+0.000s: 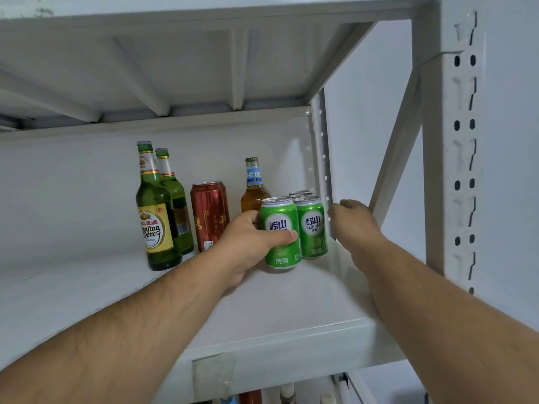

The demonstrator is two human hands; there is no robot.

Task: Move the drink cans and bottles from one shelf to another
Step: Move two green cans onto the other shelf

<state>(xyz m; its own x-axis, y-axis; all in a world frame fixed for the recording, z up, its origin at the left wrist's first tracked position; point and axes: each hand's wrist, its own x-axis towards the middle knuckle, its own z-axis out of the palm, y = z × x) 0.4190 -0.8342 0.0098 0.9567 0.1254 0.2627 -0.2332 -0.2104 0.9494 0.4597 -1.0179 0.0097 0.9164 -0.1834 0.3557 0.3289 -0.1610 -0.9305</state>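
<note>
On shelf (262,301), left hand (248,243) around green can (279,233)

We face a white metal rack (449,170) with slotted uprights, its shelf board (277,304) pale, a plain white wall (367,112) behind.

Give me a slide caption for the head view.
Left hand grips a green can on the white shelf.

Both bare arms reach forward and up. The left hand (250,246) is curled round something, thumb lying across its front and fingers hidden behind. The right hand (354,225) is off to the side of that grip, fingers bent, holding nothing.
</note>
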